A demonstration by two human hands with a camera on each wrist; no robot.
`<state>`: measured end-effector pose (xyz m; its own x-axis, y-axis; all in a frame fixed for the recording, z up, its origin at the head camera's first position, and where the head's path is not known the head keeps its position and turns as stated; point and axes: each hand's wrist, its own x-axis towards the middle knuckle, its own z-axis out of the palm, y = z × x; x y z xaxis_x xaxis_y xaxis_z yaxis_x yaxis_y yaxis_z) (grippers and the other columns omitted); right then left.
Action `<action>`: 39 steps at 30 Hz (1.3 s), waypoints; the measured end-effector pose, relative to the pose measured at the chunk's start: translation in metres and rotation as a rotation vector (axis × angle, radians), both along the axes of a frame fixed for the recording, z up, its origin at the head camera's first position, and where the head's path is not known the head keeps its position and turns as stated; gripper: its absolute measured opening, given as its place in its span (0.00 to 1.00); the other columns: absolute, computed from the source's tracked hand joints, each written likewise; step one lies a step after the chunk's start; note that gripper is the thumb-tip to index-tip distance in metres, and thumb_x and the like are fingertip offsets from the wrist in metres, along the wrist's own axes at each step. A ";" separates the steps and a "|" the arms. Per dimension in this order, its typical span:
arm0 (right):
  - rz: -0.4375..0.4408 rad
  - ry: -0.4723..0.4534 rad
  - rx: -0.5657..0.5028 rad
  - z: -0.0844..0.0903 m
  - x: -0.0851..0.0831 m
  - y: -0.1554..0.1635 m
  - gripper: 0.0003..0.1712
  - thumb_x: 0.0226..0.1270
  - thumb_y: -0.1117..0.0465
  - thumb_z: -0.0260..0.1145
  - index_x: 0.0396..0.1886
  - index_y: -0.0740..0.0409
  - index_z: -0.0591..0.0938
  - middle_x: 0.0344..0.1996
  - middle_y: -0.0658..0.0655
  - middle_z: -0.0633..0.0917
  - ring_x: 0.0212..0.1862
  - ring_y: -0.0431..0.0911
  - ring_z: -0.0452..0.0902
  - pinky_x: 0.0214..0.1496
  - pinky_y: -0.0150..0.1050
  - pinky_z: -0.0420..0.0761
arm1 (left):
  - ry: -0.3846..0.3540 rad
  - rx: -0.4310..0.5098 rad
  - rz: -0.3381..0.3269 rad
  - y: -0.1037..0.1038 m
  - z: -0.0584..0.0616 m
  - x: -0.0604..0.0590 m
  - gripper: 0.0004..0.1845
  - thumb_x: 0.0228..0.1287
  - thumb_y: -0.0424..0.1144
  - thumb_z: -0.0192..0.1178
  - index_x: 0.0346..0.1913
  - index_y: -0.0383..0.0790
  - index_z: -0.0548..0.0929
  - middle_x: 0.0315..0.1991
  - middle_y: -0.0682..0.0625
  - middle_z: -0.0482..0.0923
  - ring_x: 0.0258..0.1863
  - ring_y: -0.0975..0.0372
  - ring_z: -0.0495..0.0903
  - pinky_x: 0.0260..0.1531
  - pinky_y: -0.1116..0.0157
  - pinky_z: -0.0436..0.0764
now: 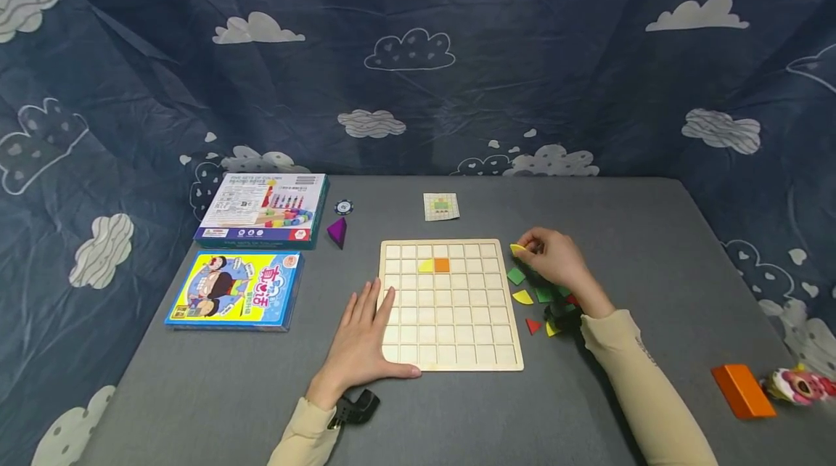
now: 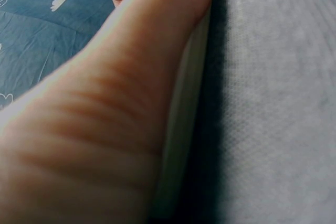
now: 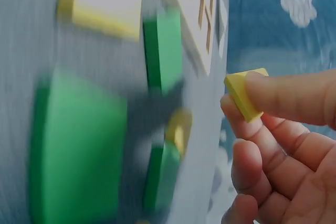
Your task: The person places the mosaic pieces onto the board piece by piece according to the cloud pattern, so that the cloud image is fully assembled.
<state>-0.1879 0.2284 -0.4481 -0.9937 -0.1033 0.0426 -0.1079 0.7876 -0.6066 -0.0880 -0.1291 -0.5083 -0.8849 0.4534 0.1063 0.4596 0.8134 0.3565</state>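
Note:
A pale wooden grid board (image 1: 452,315) lies flat on the table. On its upper rows a yellow quarter-round tile (image 1: 426,266) sits beside an orange square tile (image 1: 442,265). My left hand (image 1: 362,339) rests along the board's left edge with straight, spread fingers, its thumb at the near edge. Off the board's upper right corner, my right hand (image 1: 554,255) pinches a yellow tile (image 3: 242,94) between thumb and fingertips, raised above the table. Beneath that hand lie loose pieces: green tiles (image 3: 79,150), a yellow quarter-round (image 1: 522,297) and a red triangle (image 1: 533,326).
Behind the board lies a small pattern card (image 1: 441,207). At the left are a white and purple box (image 1: 261,208) and a blue and yellow box (image 1: 234,290), with a purple pyramid (image 1: 337,231) and a round chip (image 1: 343,207) nearby. An orange block (image 1: 743,391) and a figurine (image 1: 798,385) stand far right.

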 end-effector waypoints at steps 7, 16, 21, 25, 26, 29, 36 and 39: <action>0.084 0.033 -0.094 -0.004 0.005 -0.032 0.06 0.57 0.62 0.72 0.30 0.60 0.83 0.22 0.53 0.81 0.19 0.45 0.68 0.20 0.38 0.67 | 0.003 -0.003 0.005 0.000 0.001 -0.002 0.70 0.34 0.81 0.58 0.75 0.40 0.46 0.75 0.38 0.37 0.73 0.51 0.34 0.68 0.53 0.37; 0.114 0.020 -0.138 -0.009 0.005 -0.066 0.06 0.54 0.63 0.73 0.29 0.59 0.84 0.22 0.50 0.81 0.21 0.44 0.69 0.26 0.38 0.68 | -0.003 -0.002 0.013 -0.001 0.001 -0.003 0.70 0.34 0.81 0.58 0.75 0.40 0.46 0.75 0.39 0.36 0.73 0.52 0.34 0.68 0.53 0.36; 0.100 0.011 -0.126 -0.009 0.002 -0.079 0.06 0.56 0.63 0.73 0.32 0.58 0.84 0.23 0.50 0.80 0.23 0.45 0.69 0.27 0.38 0.67 | -0.006 -0.005 0.015 0.000 0.001 -0.004 0.70 0.34 0.81 0.57 0.75 0.40 0.46 0.75 0.40 0.36 0.73 0.52 0.33 0.68 0.53 0.36; 0.106 0.002 -0.114 -0.010 0.001 -0.084 0.06 0.57 0.63 0.72 0.34 0.57 0.84 0.24 0.49 0.80 0.24 0.44 0.70 0.28 0.38 0.69 | -0.001 0.011 0.014 0.000 0.002 -0.003 0.70 0.33 0.81 0.58 0.75 0.40 0.47 0.75 0.39 0.37 0.73 0.51 0.35 0.68 0.53 0.37; 0.110 -0.001 -0.113 -0.010 0.001 -0.085 0.06 0.57 0.63 0.72 0.35 0.57 0.84 0.24 0.49 0.80 0.24 0.44 0.70 0.28 0.38 0.69 | -0.001 0.013 0.013 -0.001 0.002 -0.003 0.71 0.33 0.81 0.58 0.75 0.40 0.47 0.75 0.39 0.37 0.73 0.51 0.35 0.68 0.53 0.37; 0.124 -0.007 -0.115 -0.009 0.001 -0.086 0.05 0.58 0.64 0.71 0.35 0.57 0.85 0.24 0.49 0.80 0.24 0.44 0.71 0.28 0.39 0.69 | -0.004 0.020 0.014 0.000 0.001 -0.003 0.71 0.32 0.82 0.57 0.75 0.39 0.47 0.75 0.39 0.37 0.73 0.51 0.35 0.69 0.53 0.37; 0.146 -0.039 -0.110 -0.011 0.000 -0.088 0.03 0.59 0.65 0.69 0.34 0.57 0.85 0.24 0.49 0.80 0.25 0.43 0.72 0.29 0.39 0.70 | -0.018 0.011 0.015 0.000 0.001 -0.001 0.71 0.32 0.82 0.58 0.75 0.39 0.47 0.75 0.39 0.37 0.73 0.52 0.34 0.69 0.54 0.36; 0.144 -0.056 -0.106 -0.012 -0.002 -0.089 0.03 0.59 0.65 0.69 0.34 0.57 0.86 0.25 0.49 0.81 0.27 0.43 0.74 0.31 0.39 0.72 | -0.014 0.009 0.015 0.001 0.001 -0.001 0.71 0.32 0.81 0.59 0.75 0.39 0.48 0.75 0.38 0.38 0.73 0.51 0.35 0.69 0.54 0.37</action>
